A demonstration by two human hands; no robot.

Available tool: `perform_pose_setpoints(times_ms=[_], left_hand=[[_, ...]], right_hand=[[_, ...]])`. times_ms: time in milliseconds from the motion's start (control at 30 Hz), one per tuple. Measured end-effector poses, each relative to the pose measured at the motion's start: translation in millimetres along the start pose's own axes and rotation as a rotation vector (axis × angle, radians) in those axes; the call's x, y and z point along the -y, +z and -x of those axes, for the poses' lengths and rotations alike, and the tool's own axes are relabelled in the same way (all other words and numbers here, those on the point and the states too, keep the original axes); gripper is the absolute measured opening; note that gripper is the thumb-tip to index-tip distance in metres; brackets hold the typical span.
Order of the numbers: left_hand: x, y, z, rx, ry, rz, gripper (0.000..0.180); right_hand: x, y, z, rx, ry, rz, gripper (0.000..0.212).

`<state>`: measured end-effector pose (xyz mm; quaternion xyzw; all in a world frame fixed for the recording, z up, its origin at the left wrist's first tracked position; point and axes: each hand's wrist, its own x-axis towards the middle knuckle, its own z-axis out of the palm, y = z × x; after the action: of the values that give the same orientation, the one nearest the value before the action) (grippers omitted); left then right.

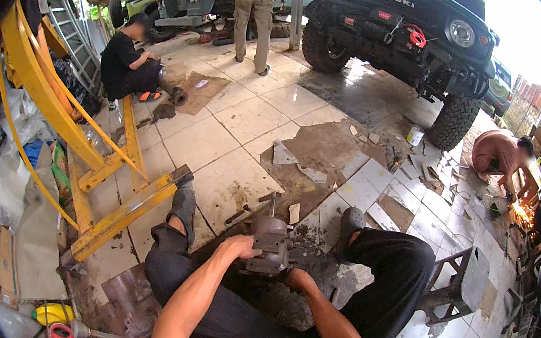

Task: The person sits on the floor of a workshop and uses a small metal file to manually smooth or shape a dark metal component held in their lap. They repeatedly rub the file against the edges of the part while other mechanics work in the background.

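Observation:
A greasy grey metal gearbox (pixel 270 239) stands on the dirty floor between my legs, with a shaft (pixel 274 204) rising from its top. My left hand (pixel 245 246) grips the left side of its casing. At the lower right edge, my right hand (pixel 298 280) is closed on the casing, its fingertips partly hidden. Dark loose bars (pixel 236 216) lie just beyond the gearbox. Another dirty metal casing (pixel 129 300) rests to the left of my left leg.
A yellow hoist frame (pixel 120 209) stands on the left, a grey stool (pixel 464 281) on the right. Broken tiles (pixel 313 174) lie ahead. Beyond is a dark off-road vehicle (pixel 400 30). One person (pixel 129 59) squats, another (pixel 253 13) stands; a third (pixel 498 158) works amid sparks.

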<state>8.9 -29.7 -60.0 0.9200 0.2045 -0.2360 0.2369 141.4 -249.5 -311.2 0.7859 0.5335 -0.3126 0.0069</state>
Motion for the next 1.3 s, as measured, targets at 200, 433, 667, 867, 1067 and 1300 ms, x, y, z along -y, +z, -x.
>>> perform_pose_setpoints(times_ms=[200, 433, 667, 867, 1067, 1300], left_hand=[[3.6, 0.5, 8.3, 0.061, -0.039, 0.026, 0.063], [5.9, 4.3, 6.2, 0.045, -0.039, 0.025, 0.062], [1.4, 0.6, -3.8, 0.005, 0.000, 0.016, 0.058], [-0.1, 0.8, -0.4, 0.037, -0.008, 0.038, 0.061], [25.4, 9.8, 19.9, 0.067, -0.123, 0.062, 0.062], [-0.2, -0.7, 2.8, 0.060, -0.038, 0.024, 0.062]], right_hand=[[7.1, 15.5, -3.4, 0.022, -0.064, 0.121, 0.040], [10.4, 0.1, 3.1, 0.124, -0.047, 0.039, 0.024], [20.9, -23.5, 20.6, -0.009, 0.154, -0.329, 0.029], [17.2, -21.0, 24.8, 0.003, 0.069, 0.027, 0.025], [81.7, -57.1, 48.0, 0.047, 0.316, -0.280, 0.021], [22.3, -33.5, 27.6, 0.216, -0.103, 0.351, 0.024]])
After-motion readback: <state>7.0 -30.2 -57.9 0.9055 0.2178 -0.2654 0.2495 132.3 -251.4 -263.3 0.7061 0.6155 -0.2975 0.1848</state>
